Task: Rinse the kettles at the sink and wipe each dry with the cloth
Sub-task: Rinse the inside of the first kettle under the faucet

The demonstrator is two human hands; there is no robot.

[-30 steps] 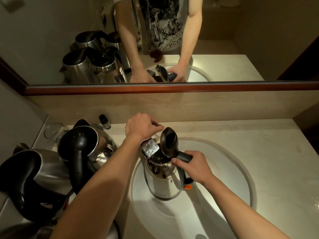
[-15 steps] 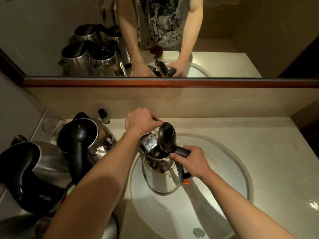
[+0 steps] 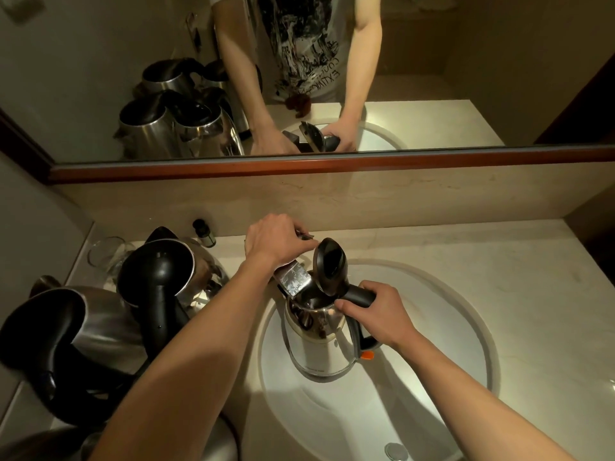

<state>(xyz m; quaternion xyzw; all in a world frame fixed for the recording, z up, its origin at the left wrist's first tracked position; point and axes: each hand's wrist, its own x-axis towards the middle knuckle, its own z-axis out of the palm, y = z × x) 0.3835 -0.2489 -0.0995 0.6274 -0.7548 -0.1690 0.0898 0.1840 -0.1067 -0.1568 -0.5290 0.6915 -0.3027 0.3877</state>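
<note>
Kettle (image 3: 321,341) upright over sink (image 3: 432,387) — lid up, spout toward tap

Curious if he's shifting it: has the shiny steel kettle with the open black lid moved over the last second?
No. The steel kettle keeps its place under the chrome tap spout, over the white sink basin; only the view shifted.

A steel kettle (image 3: 319,341) stands upright over the sink (image 3: 416,410), black lid (image 3: 331,266) open; more kettles (image 3: 100,331) stand left.
</note>
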